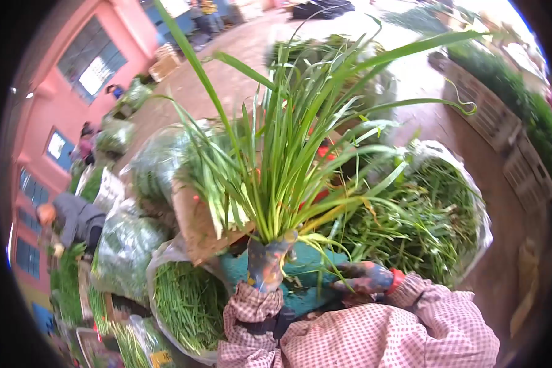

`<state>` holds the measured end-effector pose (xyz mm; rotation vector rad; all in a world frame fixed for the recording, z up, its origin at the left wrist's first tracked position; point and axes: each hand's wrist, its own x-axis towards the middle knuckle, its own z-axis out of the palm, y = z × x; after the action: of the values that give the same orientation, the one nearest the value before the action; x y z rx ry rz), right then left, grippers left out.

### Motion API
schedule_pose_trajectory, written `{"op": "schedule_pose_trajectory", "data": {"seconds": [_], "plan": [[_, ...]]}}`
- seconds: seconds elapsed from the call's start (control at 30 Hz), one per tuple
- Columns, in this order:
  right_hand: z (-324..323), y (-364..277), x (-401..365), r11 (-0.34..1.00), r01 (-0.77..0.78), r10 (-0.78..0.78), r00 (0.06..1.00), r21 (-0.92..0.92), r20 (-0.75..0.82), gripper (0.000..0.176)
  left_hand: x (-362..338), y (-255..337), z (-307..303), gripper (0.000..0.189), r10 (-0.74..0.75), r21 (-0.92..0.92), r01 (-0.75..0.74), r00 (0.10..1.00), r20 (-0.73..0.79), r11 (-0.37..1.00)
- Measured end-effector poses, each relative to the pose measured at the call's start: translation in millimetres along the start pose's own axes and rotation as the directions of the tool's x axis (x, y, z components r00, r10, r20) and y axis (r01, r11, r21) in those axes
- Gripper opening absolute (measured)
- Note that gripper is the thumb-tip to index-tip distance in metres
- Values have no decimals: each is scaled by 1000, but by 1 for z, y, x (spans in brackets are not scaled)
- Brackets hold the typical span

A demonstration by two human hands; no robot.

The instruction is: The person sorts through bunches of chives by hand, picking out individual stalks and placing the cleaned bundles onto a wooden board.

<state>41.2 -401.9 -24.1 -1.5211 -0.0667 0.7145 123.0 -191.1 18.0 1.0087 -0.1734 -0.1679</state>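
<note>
My left hand [267, 264], in a patterned glove, is closed around the base of an upright bunch of garlic chives [282, 165]. The long green blades fan out above it, a few lower ones yellowed. My right hand [366, 277], also gloved, is beside a teal cloth [310, 279] on my lap. Its fingers stretch leftward and look apart, with a thin loose blade near the tips. Behind the bunch, more cut stalks [218, 196] with pale ends lie on a brown board [193, 227]. The bunch hides part of that board.
Close on the right is an open plastic bag [481, 214] of loose green leaves. Another bag [156, 288] of greens stands at lower left. Wrapped bundles [126, 245] line the left side, near a bending person [80, 218]. Crates [481, 107] of greens stand at right.
</note>
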Motion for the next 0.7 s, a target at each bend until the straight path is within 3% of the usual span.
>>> {"op": "schedule_pose_trajectory", "data": {"seconds": [0.03,0.07,0.13,0.17,0.2,0.27,0.3,0.33,0.4,0.43,0.47,0.53,0.6,0.63,0.67,0.7], "plan": [[-6,24,11,989,-77,72,996,130,47,50,11,-30,-10,37,63,-93,-49,986,154,994],[-9,47,25,930,125,-146,989,345,38,58,18,-45,-4,37,29,-101,-11,984,178,995],[-26,70,35,794,16,-63,996,607,57,69,31,-72,12,35,-199,234,201,979,-36,951],[-30,51,18,818,182,-214,977,545,-6,71,34,-96,7,32,-109,439,104,994,-15,893],[-31,48,17,814,188,-205,978,549,-30,71,29,-112,0,29,-70,395,61,998,9,917],[-45,52,16,517,268,-104,962,813,-251,70,31,-122,7,23,-302,510,320,946,-120,799],[-63,69,19,400,400,-156,917,825,-368,64,32,-122,9,23,-310,509,322,944,-111,798],[-85,75,6,371,454,13,870,810,-494,63,30,-114,17,24,-327,499,353,934,-143,791],[-123,102,-23,634,574,43,642,518,-765,52,34,-113,16,26,-335,486,379,925,-179,787],[-136,89,-40,775,480,145,499,411,-855,49,38,-117,3,26,-315,196,332,942,-114,923],[-154,99,-53,797,520,49,453,308,-890,44,45,-116,-4,28,-268,-117,260,962,-57,958],[-157,58,-83,892,381,-51,617,242,-785,33,52,-81,10,31,-223,-279,199,973,-56,939],[-149,31,-84,937,206,-87,921,283,-381,37,66,-98,-5,32,54,25,-62,968,243,998],[-131,14,-72,946,139,-56,959,293,-277,42,69,-97,3,33,61,35,-75,949,310,997],[-107,-1,-56,952,69,-17,984,299,-175,47,71,-101,13,35,61,42,-83,924,378,996],[-89,17,-26,917,226,-166,965,328,-202,51,71,-119,18,38,-99,-238,190,932,348,953]]}}
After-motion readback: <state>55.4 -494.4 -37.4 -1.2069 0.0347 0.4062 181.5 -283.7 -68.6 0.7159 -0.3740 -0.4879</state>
